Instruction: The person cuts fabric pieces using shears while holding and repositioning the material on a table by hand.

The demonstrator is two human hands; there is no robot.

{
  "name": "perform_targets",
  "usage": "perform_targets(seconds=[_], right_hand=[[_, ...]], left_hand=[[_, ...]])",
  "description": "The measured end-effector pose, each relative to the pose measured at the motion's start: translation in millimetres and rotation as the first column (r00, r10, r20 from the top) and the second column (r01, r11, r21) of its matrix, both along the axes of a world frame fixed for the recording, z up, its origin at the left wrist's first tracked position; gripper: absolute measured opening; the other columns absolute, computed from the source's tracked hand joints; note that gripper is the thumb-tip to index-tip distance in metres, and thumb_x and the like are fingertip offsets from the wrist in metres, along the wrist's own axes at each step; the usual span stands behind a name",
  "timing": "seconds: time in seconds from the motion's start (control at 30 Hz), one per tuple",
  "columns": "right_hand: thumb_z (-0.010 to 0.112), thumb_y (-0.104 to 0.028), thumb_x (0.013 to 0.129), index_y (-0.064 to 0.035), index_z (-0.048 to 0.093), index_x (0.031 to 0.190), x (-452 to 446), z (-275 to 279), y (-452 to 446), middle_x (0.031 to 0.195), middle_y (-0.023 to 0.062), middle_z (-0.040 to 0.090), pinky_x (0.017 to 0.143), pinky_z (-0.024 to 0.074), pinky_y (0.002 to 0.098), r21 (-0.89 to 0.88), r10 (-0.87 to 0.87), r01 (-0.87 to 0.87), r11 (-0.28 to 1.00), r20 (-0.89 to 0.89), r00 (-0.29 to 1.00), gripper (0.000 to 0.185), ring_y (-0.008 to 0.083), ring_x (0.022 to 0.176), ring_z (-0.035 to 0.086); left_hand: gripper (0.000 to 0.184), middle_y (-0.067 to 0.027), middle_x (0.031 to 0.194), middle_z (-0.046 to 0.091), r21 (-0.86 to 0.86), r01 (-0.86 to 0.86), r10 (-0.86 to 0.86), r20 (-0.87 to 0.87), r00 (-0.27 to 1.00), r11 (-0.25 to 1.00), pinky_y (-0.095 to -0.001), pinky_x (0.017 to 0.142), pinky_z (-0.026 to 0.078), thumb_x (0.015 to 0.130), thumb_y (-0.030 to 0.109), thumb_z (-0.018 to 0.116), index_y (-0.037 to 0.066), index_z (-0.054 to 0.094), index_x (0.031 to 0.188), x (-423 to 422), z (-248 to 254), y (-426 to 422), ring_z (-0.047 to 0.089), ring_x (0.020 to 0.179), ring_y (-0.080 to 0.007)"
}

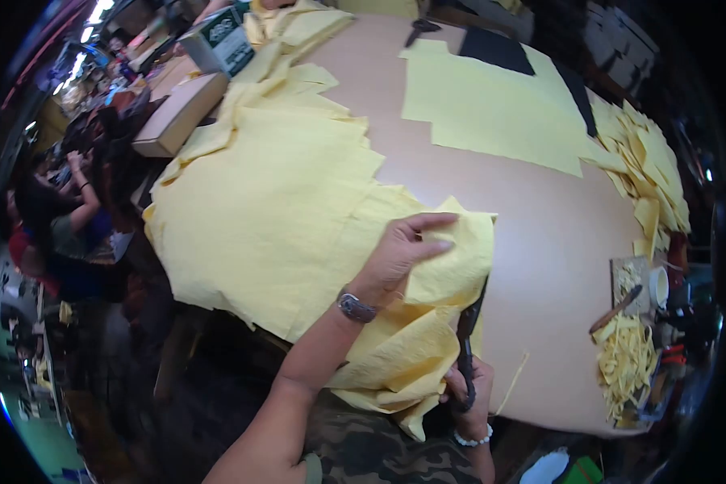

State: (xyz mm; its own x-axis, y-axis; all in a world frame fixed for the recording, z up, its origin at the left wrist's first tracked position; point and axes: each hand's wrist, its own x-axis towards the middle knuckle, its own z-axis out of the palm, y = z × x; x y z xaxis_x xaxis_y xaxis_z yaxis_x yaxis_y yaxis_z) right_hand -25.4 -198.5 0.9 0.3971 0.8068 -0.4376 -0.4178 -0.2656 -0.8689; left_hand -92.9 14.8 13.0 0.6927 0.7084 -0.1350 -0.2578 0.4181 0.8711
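A large, pale yellow sheet of cloth or soft leather (250, 185), with jagged edges, spreads over the left part of the table and hangs in folds at the front edge. My left hand (397, 254), with a watch at the wrist, rests on its right end, thumb and forefinger stretched out and apart. Below it, my right hand (481, 382), wearing a pale bead bracelet, grips dark scissors (465, 335). Their blades point up along the right edge of the yellow sheet, and folds partly hide them. A thin yellow strip (515, 383) lies beside the right hand.
On the tan table (557, 282) lie another yellow piece (492, 105), black pieces (496, 50), a yellow scrap pile (641, 157), thin strips (627, 363) and a brown-handled tool (615, 309). Boxes (181, 114) stand at the left edge. Another person (64, 210) sits far left.
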Motion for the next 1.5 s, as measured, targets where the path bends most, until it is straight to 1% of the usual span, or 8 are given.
perform_targets(seconds=[0.1, 0.3, 0.53, 0.73, 0.93, 1.13, 1.33, 1.5], right_hand=[[0.067, -0.012, 0.075, -0.0016, 0.053, 0.068, 0, 8, 3, 0.054, 0.0015, 0.052, 0.040, 0.0364, 0.0180, 0.002, 0.036, -0.036, 0.999, 0.005, 0.999, 0.019, 0.0066, 0.040, 0.047], [0.069, -0.015, 0.073, -0.0009, 0.053, 0.066, -1, 13, -3, 0.053, 0.0020, 0.052, 0.038, 0.0354, 0.0185, 0.046, 0.043, -0.042, 0.998, -0.015, 0.999, 0.023, 0.0072, 0.039, 0.046], [0.070, -0.015, 0.072, -0.0026, 0.050, 0.065, -4, 11, -12, 0.050, 0.0021, 0.051, 0.037, 0.0345, 0.0186, 0.030, 0.090, -0.090, 0.995, -0.013, 0.996, 0.024, 0.0075, 0.038, 0.046], [0.069, -0.015, 0.073, -0.0025, 0.051, 0.066, -3, 6, -13, 0.050, 0.0019, 0.050, 0.038, 0.0347, 0.0188, 0.059, 0.062, -0.061, 0.996, -0.015, 0.998, 0.023, 0.0072, 0.038, 0.046], [0.067, -0.016, 0.074, -0.0021, 0.052, 0.065, 0, 7, -19, 0.051, 0.0020, 0.051, 0.038, 0.0349, 0.0189, 0.004, 0.073, -0.074, 0.997, 0.026, 0.997, 0.022, 0.0072, 0.039, 0.046], [0.069, -0.017, 0.071, 0.0003, 0.054, 0.064, 1, 11, -28, 0.052, 0.0043, 0.052, 0.040, 0.0384, 0.0215, 0.089, 0.085, -0.073, 0.993, -0.143, 0.986, 0.024, 0.0102, 0.042, 0.048], [0.078, -0.029, 0.060, 0.0035, 0.055, 0.081, -1, 1, -33, 0.059, 0.0047, 0.051, 0.048, 0.0445, 0.0236, 0.288, 0.153, -0.049, 0.956, -0.353, 0.923, 0.046, 0.0142, 0.051, 0.053], [0.080, -0.029, 0.060, 0.0016, 0.056, 0.081, 2, 7, -24, 0.062, 0.0031, 0.053, 0.050, 0.0412, 0.0220, 0.316, 0.164, -0.073, 0.946, -0.273, 0.948, 0.044, 0.0105, 0.054, 0.052]], left_hand=[[0.039, -0.0099, 0.109, 0.058, 0.000, 0.154, -0.154, 0.107, 0.982, 0.988, -0.0233, 0.084, 0.045, 0.077, -0.003, 0.058, 0.000, 0.053, 0.116, -4, 5, 3, 0.055, 0.096, -0.0095], [0.052, -0.0090, 0.113, 0.056, 0.011, 0.099, -0.099, -0.045, 0.994, 0.995, -0.0222, 0.085, 0.044, 0.078, -0.003, 0.057, 0.002, 0.041, 0.127, 0, 11, 10, 0.054, 0.098, -0.0089], [0.058, -0.0064, 0.118, 0.052, 0.433, 0.016, -0.021, 0.005, 1.000, 0.901, -0.0221, 0.086, 0.043, 0.077, -0.004, 0.057, 0.002, 0.034, 0.131, -9, 15, 11, 0.052, 0.098, -0.0074], [0.062, -0.0065, 0.116, 0.052, 0.307, 0.051, -0.049, -0.014, 0.999, 0.950, -0.0229, 0.088, 0.042, 0.076, -0.001, 0.061, 0.001, 0.033, 0.132, -7, 17, 8, 0.051, 0.100, -0.0074], [0.067, -0.0089, 0.122, 0.048, 0.591, -0.120, 0.158, -0.013, 0.987, 0.798, -0.0241, 0.090, 0.040, 0.073, -0.001, 0.065, 0.000, 0.034, 0.131, 5, 5, 7, 0.048, 0.105, -0.0098], [0.070, -0.0099, 0.127, 0.045, 0.462, -0.040, 0.039, 0.011, 0.999, 0.886, -0.0247, 0.094, 0.037, 0.070, -0.001, 0.067, 0.001, 0.033, 0.132, -2, 27, 6, 0.045, 0.110, -0.0118], [0.074, -0.0110, 0.128, 0.044, 0.673, -0.018, 0.093, -0.075, 0.993, 0.740, -0.0256, 0.095, 0.036, 0.067, -0.002, 0.070, 0.001, 0.034, 0.131, -10, 36, 5, 0.045, 0.113, -0.0131], [0.075, -0.0136, 0.131, 0.042, 0.763, -0.051, 0.153, -0.063, 0.986, 0.645, -0.0284, 0.098, 0.033, 0.066, 0.000, 0.070, -0.001, 0.033, 0.131, -19, 42, -7, 0.042, 0.118, -0.0171]])
